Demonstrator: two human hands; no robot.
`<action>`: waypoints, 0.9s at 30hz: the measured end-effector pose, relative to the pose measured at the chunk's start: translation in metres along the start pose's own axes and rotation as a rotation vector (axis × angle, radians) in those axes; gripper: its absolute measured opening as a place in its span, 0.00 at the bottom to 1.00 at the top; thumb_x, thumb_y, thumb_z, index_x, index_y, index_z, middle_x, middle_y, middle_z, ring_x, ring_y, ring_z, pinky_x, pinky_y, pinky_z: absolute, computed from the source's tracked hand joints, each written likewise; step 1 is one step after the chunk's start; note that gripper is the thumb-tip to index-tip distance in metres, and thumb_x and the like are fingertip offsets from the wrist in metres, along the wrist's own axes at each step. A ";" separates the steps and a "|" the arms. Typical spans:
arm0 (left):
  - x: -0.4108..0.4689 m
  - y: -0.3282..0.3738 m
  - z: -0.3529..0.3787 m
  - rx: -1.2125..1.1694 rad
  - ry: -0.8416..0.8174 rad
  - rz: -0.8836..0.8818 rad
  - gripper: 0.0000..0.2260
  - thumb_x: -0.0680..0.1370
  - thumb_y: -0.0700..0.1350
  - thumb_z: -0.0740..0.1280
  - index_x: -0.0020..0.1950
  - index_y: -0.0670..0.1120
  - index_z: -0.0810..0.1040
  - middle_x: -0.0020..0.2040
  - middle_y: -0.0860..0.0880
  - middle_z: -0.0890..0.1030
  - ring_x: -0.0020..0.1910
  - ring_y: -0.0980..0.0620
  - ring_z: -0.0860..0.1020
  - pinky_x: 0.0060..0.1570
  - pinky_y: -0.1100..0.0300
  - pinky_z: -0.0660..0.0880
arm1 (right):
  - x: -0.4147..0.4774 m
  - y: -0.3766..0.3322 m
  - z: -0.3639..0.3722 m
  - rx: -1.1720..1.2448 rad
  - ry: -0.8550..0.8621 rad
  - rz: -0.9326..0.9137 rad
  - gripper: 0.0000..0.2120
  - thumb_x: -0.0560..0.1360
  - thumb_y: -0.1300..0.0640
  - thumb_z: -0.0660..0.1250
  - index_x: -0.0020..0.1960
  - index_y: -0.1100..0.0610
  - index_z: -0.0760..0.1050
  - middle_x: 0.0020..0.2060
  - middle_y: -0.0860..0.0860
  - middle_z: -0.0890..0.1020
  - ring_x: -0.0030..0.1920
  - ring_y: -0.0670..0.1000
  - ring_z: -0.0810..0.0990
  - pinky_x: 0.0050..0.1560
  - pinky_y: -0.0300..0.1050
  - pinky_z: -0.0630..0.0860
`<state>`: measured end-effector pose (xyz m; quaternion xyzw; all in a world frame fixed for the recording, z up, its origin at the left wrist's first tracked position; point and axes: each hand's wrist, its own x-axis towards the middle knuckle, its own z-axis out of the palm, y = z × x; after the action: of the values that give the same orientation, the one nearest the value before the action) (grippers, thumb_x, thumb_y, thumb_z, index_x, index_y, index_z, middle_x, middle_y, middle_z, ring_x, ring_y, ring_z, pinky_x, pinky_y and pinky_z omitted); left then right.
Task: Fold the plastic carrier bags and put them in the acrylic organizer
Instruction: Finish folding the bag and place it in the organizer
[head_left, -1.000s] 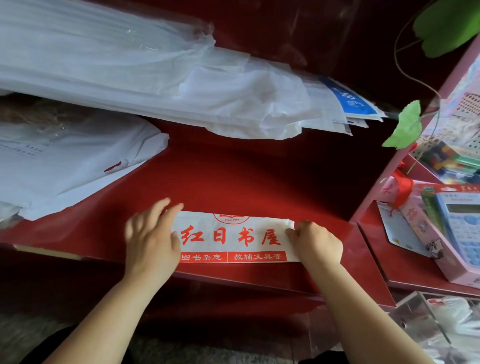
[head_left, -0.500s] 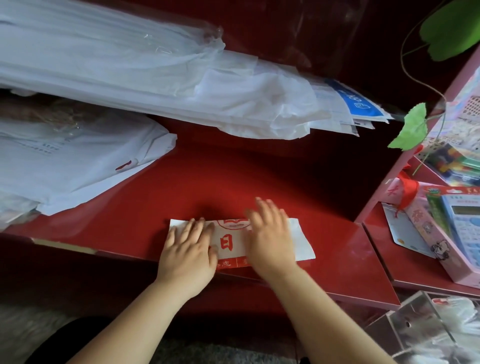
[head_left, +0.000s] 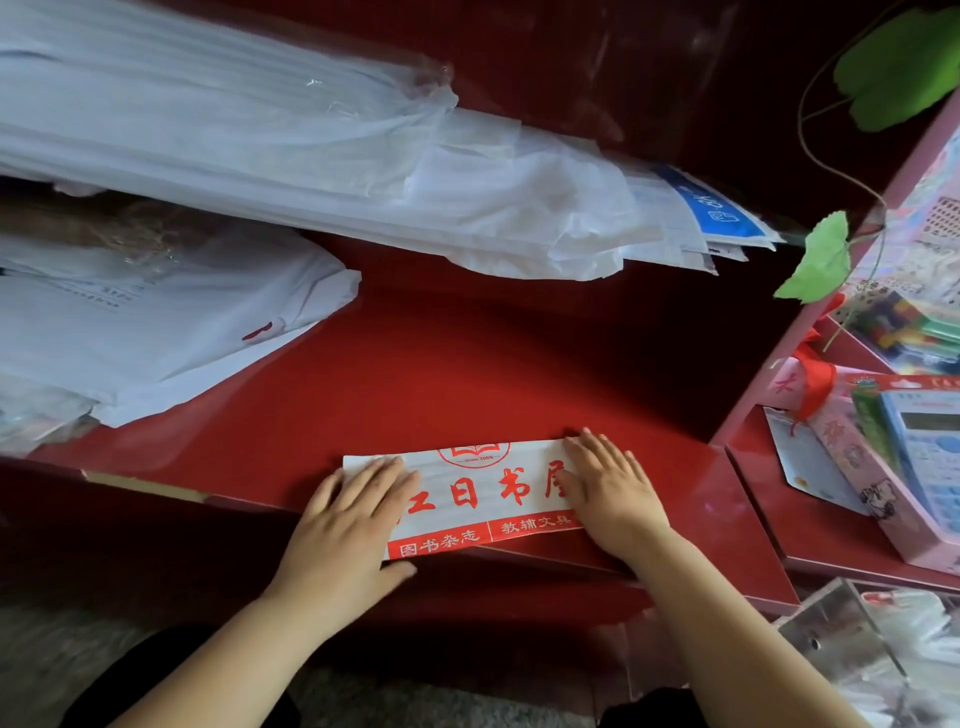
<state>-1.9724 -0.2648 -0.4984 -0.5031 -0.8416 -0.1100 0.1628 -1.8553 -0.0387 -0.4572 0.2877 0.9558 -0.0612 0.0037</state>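
**Red shop lettering shows on folded bag**

At the lower centre of the frame, a folded white carrier bag (head_left: 467, 470) carries large red characters. "日书" reads in full, and the character at each end is partly covered, one by the left hand (head_left: 348, 525) and one by the right hand (head_left: 610, 493). A red band along the bag's lower edge reads "图书杂志" and "教辅文具" in white. Small lettering under the bag's red book emblem is too fine to read. At upper right, a blue label (head_left: 714, 210) bears illegible white characters.

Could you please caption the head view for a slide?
Left hand and right hand press a folded white, red-printed plastic bag onto a red counter.
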 end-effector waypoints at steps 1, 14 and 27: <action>0.001 -0.004 0.001 -0.037 0.016 0.026 0.40 0.51 0.53 0.80 0.59 0.48 0.69 0.54 0.47 0.82 0.58 0.53 0.69 0.59 0.56 0.59 | -0.002 0.004 -0.001 -0.019 0.047 0.033 0.24 0.81 0.49 0.48 0.75 0.53 0.49 0.76 0.51 0.48 0.75 0.50 0.45 0.72 0.45 0.41; 0.000 0.015 -0.036 -0.211 0.300 0.185 0.12 0.63 0.41 0.59 0.34 0.48 0.83 0.31 0.56 0.81 0.32 0.56 0.76 0.42 0.63 0.66 | -0.058 -0.059 0.044 -0.030 0.505 -0.414 0.19 0.61 0.46 0.67 0.48 0.55 0.79 0.46 0.49 0.84 0.48 0.52 0.83 0.59 0.48 0.69; 0.020 0.051 -0.030 -0.593 0.132 0.131 0.24 0.63 0.59 0.65 0.57 0.55 0.75 0.52 0.60 0.76 0.52 0.62 0.74 0.60 0.77 0.58 | -0.055 -0.010 0.045 0.332 0.636 -0.394 0.08 0.66 0.54 0.63 0.38 0.54 0.81 0.34 0.45 0.83 0.39 0.44 0.77 0.49 0.36 0.66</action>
<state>-1.9314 -0.2357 -0.4622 -0.5737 -0.7261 -0.3724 0.0703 -1.8161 -0.0824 -0.4987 0.1003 0.9232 -0.1221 -0.3502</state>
